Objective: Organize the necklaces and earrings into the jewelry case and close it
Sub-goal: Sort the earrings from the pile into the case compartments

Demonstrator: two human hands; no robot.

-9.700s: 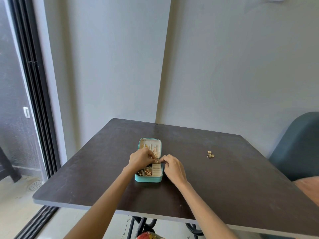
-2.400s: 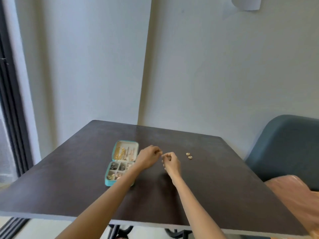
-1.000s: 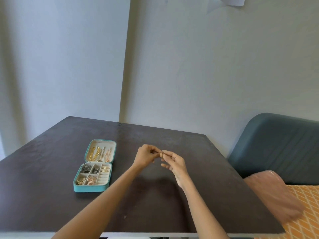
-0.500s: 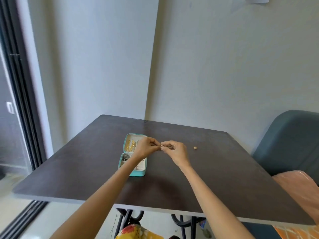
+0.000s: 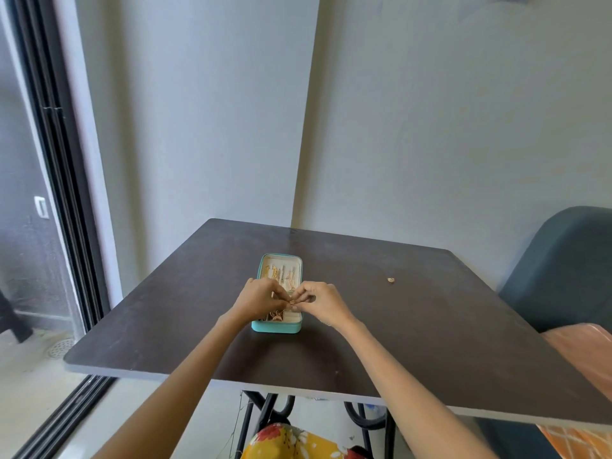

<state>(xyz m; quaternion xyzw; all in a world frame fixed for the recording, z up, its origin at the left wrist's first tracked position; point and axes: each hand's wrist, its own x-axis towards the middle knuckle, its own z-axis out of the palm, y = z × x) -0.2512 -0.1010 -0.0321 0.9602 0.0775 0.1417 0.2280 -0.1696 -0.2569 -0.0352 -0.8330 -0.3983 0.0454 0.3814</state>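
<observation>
Dark table (image 5: 414,342), open teal case (image 5: 277,327), small earring (image 5: 391,279)

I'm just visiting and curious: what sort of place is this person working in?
Probably a home: a dark table set in a wall corner, a padded blue-grey chair beside it, and a sliding glass door on the left.

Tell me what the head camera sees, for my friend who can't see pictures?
Two hands, left hand and right hand, pinch a tiny gold earring together over an open teal jewelry case on a dark table. One more small gold piece lies alone on the table to the right.
</observation>
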